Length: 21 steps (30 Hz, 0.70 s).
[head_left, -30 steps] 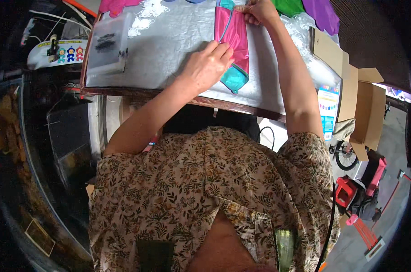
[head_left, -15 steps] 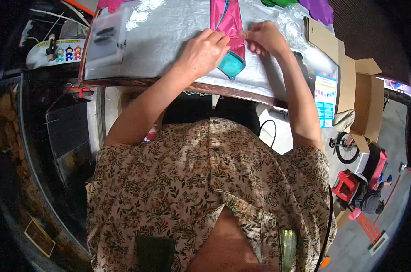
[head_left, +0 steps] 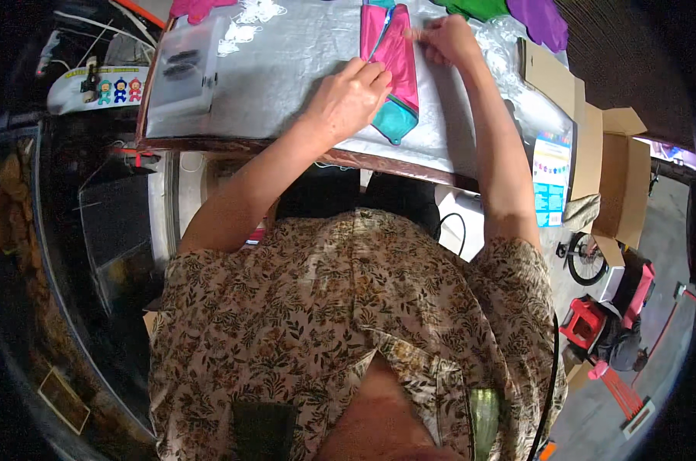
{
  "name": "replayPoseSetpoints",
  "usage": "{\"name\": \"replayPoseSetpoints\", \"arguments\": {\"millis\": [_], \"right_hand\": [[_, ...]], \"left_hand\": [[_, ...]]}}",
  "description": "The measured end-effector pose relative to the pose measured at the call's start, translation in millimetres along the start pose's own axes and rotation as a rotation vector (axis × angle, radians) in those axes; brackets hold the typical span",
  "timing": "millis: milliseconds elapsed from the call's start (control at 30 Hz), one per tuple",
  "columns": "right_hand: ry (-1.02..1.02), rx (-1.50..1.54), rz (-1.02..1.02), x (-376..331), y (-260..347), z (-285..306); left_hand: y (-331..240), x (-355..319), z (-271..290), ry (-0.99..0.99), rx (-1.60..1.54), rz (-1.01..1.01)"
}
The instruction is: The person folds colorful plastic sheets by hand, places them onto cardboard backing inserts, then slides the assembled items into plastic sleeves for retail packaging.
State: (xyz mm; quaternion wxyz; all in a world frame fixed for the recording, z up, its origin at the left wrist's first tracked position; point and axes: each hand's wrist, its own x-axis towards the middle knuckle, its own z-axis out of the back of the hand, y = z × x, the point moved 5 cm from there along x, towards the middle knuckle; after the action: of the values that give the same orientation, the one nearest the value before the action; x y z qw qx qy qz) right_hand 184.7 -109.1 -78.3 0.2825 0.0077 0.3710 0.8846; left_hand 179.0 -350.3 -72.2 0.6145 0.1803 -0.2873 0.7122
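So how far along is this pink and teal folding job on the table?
Partly done: the pink and teal piece already lies as a narrow folded strip on the silver table. In hand, the left hand presses it flat while the right hand pinches its edge. Green and purple pieces lie untouched.

Single head-worn fisheye, steeply downward, close over worktable (head_left: 286, 77)

Two hands (head_left: 348, 96), one pink-and-teal foil piece (head_left: 398, 69), two cardboard boxes (head_left: 617, 184).
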Motion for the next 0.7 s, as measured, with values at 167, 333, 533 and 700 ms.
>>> {"name": "replayPoseSetpoints", "arguments": {"millis": [167,333,533,700], "right_hand": [[-0.15,0.009,-0.103,30,16,5],[-0.627,-0.134,0.485,-30,36,-9],[-0.48,-0.418,0.621,-105,33,-64],[-0.408,-0.547,0.57,-104,37,-76]], "left_hand": [[-3,1,4,0.038,-0.003,0.024],[-2,0,6,0.047,-0.029,0.056],[10,9,7,0.078,-0.138,0.11],[63,30,-15,-0.153,-0.083,-0.026]]}}
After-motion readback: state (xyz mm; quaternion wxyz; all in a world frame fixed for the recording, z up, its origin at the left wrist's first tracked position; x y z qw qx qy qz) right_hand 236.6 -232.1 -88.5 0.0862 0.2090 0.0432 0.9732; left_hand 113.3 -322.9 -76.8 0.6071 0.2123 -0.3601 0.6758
